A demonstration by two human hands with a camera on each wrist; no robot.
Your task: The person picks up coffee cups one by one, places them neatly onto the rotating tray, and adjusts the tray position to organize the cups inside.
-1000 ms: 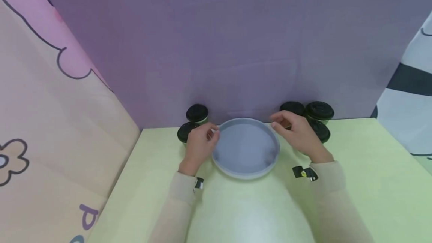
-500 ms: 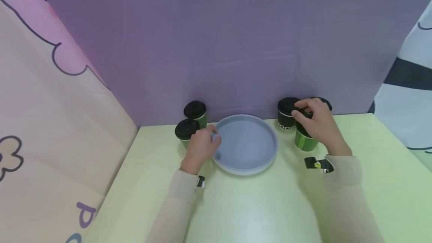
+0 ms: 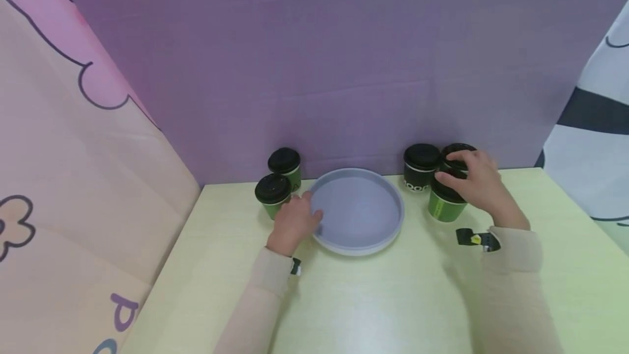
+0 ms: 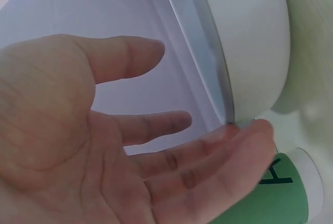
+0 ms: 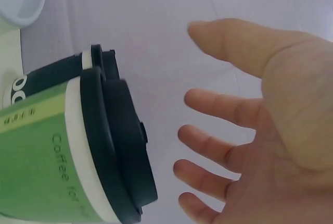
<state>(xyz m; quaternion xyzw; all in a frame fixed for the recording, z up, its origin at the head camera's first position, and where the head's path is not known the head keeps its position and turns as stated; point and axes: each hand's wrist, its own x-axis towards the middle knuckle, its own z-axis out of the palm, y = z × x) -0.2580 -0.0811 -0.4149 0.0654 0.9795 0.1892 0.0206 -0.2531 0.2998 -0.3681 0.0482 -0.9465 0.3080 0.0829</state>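
A round pale grey-blue plate point(image 3: 358, 209) with a raised rim rests on the table. My left hand point(image 3: 294, 222) is at its left rim, fingers spread and relaxed, nothing held; in the left wrist view the fingertips reach the rim's edge. Beside that hand stand two green paper coffee cups with black lids, a front one point(image 3: 273, 194) and a back one point(image 3: 285, 164). On the right, my right hand point(image 3: 479, 182) hovers with spread fingers over a green lidded coffee cup point(image 3: 446, 201). In the right wrist view a gap shows between the fingertips and its black lid point(image 5: 122, 151).
A black coffee cup point(image 3: 420, 168) and another lidded cup point(image 3: 458, 153) stand behind the green one, close to the purple backdrop point(image 3: 344, 70). A patterned cloth wall point(image 3: 88, 190) borders the pale green table point(image 3: 354, 299) on the left.
My right hand has moved right, from the plate's right rim to above the green cup, uncovering the black cup. My left hand has dipped slightly at the plate's left side, its fingers loosening.
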